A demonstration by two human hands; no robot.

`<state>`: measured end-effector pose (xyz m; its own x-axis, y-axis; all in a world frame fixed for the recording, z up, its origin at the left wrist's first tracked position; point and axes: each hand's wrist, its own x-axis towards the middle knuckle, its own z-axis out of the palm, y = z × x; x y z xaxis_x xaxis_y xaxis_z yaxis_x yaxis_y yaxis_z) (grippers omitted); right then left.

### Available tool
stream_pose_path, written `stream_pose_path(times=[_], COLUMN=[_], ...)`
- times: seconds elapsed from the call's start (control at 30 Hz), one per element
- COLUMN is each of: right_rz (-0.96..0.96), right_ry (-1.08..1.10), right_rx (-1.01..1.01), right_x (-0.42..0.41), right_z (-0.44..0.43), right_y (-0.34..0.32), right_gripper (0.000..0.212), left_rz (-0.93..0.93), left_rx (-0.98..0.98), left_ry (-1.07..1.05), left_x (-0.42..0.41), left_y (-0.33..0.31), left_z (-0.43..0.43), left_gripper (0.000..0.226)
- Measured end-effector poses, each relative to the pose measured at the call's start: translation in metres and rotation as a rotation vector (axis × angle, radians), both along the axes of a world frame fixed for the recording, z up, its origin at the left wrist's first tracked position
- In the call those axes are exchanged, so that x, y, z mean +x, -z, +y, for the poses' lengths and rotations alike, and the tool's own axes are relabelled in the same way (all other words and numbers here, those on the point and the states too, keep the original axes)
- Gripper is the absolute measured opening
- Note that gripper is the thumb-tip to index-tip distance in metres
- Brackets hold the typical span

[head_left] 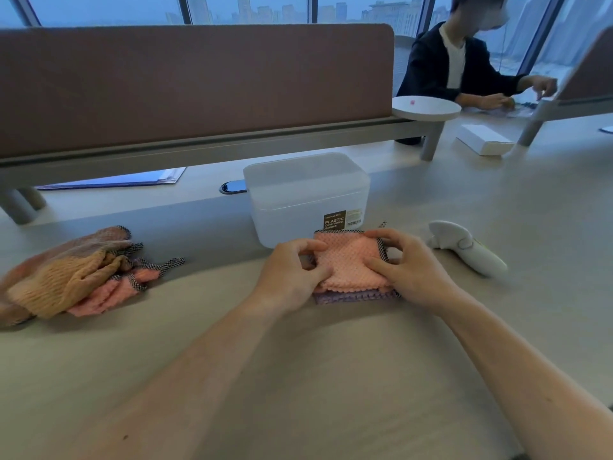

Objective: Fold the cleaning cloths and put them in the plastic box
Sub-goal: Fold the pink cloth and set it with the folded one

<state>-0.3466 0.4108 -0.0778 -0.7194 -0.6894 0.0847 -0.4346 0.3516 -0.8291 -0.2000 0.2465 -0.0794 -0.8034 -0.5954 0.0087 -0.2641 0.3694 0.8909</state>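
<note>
The frosted rectangular plastic box looks lidded, so one hand may have to let go; then the folded pink waffle-textured cloth, lying just in front of it, could spring open: left hand and right hand pinch its edges, fingers curled.

The left grip and right grip are bare, as are both forearms.

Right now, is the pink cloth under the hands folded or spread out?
Folded: the pink cloth is a compact square with stacked layers showing along its near edge, lying on a purple cloth.
</note>
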Motion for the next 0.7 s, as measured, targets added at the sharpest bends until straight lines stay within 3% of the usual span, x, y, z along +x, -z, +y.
stream_pose_path(times=[0.17, 0.33, 0.57, 0.7], right_rz=[0.026, 0.269, 0.424, 0.566], right_ry=[0.024, 0.046, 0.030, 0.096], right_rx=[-0.042, 0.069, 0.180, 0.223], right_x=[-0.002, -0.002, 0.001, 0.010], right_z=[0.002, 0.006, 0.009, -0.001], right_y=[-0.004, 0.002, -0.007, -0.016], right_gripper=[0.046, 0.044, 0.044, 0.045], left_rz=[-0.005, -0.016, -0.003, 0.016], left_rx=[-0.007, 0.007, -0.008, -0.182], left_ry=[-0.006, -0.006, -0.019, -0.030], left_x=[0.002, 0.004, 0.005, 0.008], left_y=[-0.001, 0.003, 0.000, -0.003], left_z=[0.001, 0.003, 0.003, 0.003], left_gripper=[0.047, 0.049, 0.053, 0.054])
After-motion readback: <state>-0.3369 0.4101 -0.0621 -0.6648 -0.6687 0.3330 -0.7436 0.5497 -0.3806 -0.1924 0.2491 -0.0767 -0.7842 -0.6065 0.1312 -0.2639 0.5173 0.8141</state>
